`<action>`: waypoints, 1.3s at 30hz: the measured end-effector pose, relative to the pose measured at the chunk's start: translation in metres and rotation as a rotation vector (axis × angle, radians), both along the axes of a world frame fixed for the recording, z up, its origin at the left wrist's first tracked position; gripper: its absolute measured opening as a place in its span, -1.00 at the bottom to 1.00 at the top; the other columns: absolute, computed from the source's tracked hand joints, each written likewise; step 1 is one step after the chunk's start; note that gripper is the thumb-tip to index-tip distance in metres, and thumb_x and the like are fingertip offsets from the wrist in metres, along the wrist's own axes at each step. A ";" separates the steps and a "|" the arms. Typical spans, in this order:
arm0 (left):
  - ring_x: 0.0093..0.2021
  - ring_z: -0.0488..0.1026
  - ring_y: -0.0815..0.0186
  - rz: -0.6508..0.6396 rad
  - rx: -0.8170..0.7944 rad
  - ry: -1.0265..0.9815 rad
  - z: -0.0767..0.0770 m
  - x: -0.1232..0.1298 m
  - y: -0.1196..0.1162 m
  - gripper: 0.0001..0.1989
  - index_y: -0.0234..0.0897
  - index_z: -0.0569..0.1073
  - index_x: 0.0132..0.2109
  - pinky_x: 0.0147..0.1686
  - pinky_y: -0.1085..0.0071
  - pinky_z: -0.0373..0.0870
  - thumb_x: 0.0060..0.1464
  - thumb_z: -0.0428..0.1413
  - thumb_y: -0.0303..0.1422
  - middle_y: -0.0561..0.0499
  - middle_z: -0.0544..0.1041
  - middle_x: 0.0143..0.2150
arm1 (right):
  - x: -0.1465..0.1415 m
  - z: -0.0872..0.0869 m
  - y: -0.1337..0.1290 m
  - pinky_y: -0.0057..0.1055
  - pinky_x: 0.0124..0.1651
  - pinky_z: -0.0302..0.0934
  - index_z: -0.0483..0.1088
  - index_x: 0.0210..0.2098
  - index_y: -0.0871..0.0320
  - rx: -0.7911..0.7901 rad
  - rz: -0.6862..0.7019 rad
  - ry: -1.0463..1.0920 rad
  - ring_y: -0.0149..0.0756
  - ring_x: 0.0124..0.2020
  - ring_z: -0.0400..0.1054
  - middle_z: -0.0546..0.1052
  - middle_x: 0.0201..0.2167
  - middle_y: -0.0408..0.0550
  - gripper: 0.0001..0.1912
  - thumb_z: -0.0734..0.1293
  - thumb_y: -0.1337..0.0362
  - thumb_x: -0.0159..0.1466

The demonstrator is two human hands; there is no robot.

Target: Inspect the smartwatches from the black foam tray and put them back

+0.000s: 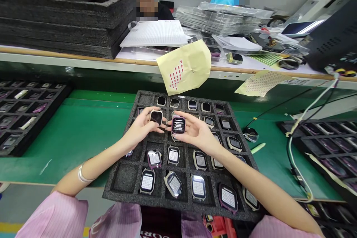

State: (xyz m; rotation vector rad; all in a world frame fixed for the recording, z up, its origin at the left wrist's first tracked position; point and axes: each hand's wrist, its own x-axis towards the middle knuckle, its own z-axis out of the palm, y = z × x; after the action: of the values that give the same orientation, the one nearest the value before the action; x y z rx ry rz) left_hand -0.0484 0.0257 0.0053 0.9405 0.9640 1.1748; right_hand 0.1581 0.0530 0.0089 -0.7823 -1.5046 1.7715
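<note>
A black foam tray (pixel 122 180) with a grid of pockets lies in front of me on the green mat, tilted over the table edge. Several pockets hold small smartwatch bodies with lit screens. My left hand (pixel 142 128) holds a beige-cased watch body (pixel 156 117) with a dark screen above the tray's upper middle. My right hand (pixel 195 132) holds a purple-cased watch body (pixel 178 125) whose screen shows text. The two hands are close together, fingertips almost touching.
Another foam tray of watch bodies (pixel 25 115) sits at left, and more trays (pixel 329 137) at right under white and black cables (pixel 295 134). A yellow sticker sheet (pixel 185 67) hangs from the shelf edge. Stacked foam trays (pixel 64 11) and two people are behind the shelf.
</note>
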 end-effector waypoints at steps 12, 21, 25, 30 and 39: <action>-0.28 0.54 0.31 0.098 0.025 -0.049 0.016 -0.023 0.011 -0.54 -0.29 0.27 0.07 -0.28 0.41 0.50 -0.02 0.13 -0.50 -0.08 0.55 -0.18 | -0.043 -0.022 0.033 -0.08 -0.01 0.25 0.40 0.04 0.17 1.011 0.247 -0.742 0.00 -0.06 0.29 0.39 -0.10 0.13 -0.41 0.52 0.10 0.08; -0.24 0.57 0.24 0.017 -0.077 -0.107 0.016 -0.023 0.013 -0.57 -0.32 0.30 0.03 -0.20 0.35 0.49 -0.04 0.13 -0.50 -0.15 0.57 -0.17 | -0.070 -0.026 0.117 -0.16 0.01 0.14 0.49 -0.23 0.30 0.822 -0.074 -0.891 -0.03 -0.10 0.34 0.49 -0.22 0.21 -0.84 0.25 0.40 0.33; -0.19 0.56 0.21 -0.047 -0.109 -0.174 0.011 -0.019 0.011 -0.57 -0.34 0.30 0.01 -0.07 0.29 0.44 -0.06 0.12 -0.54 -0.15 0.58 -0.19 | -0.087 -0.041 0.130 -0.17 -0.05 0.20 0.46 -0.29 0.30 0.673 -0.229 -0.839 -0.01 -0.15 0.37 0.50 -0.25 0.19 -0.85 0.43 0.37 0.16; -0.25 0.55 0.27 -0.058 -0.097 -0.165 0.000 -0.011 0.007 -0.57 -0.28 0.30 0.00 -0.18 0.38 0.45 -0.07 0.13 -0.55 -0.08 0.56 -0.20 | -0.075 -0.031 0.118 -0.25 -0.12 0.30 0.43 -0.33 0.25 0.509 -0.231 -0.557 -0.15 -0.23 0.44 0.55 -0.32 0.05 -0.73 0.40 0.13 0.18; -0.49 0.41 0.46 0.006 0.051 -0.011 -0.010 0.010 -0.003 -0.55 -0.27 0.30 -0.01 -0.62 0.60 0.27 -0.07 0.22 -0.46 0.03 0.46 -0.26 | -0.010 0.005 0.035 -0.56 -0.57 0.28 0.39 -0.20 0.25 -0.170 -0.090 -0.161 -0.30 -0.44 0.49 0.57 -0.23 0.15 -0.70 0.44 0.19 0.18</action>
State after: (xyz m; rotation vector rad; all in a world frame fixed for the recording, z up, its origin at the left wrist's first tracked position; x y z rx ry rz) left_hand -0.0387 0.0223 -0.0042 0.9711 0.9320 1.2135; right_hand 0.1481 0.0878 0.0143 -1.0841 -1.4083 1.8216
